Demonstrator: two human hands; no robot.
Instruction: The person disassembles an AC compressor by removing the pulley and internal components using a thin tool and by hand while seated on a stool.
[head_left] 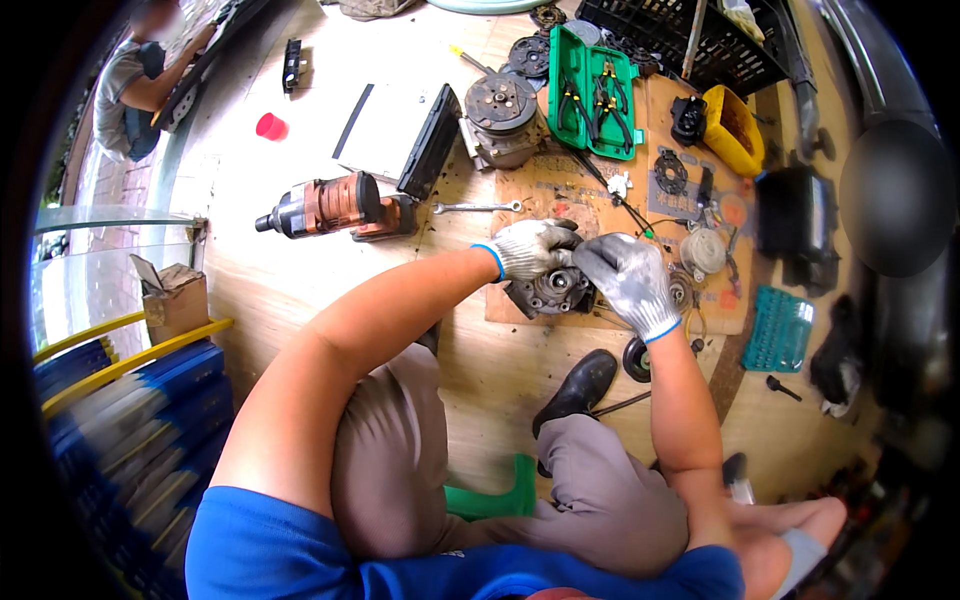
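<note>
Both my hands wear grey knit gloves with blue cuffs. My left hand (530, 248) grips the top of a dark, greasy round compressor body (548, 293) that rests on a sheet of cardboard (520, 185) on the floor. My right hand (628, 280) is closed on the right side of the same part; what its fingers pinch is hidden. I sit on a low green stool (495, 495) with my knees up, one black shoe (580, 385) next to the part.
An orange power tool (335, 205), a wrench (478, 207), a second compressor (500, 118), a green pliers case (592, 92), a black crate (690, 40), a yellow tub (735, 128) and a teal socket tray (778, 328) lie around. Another person (130, 85) sits far left.
</note>
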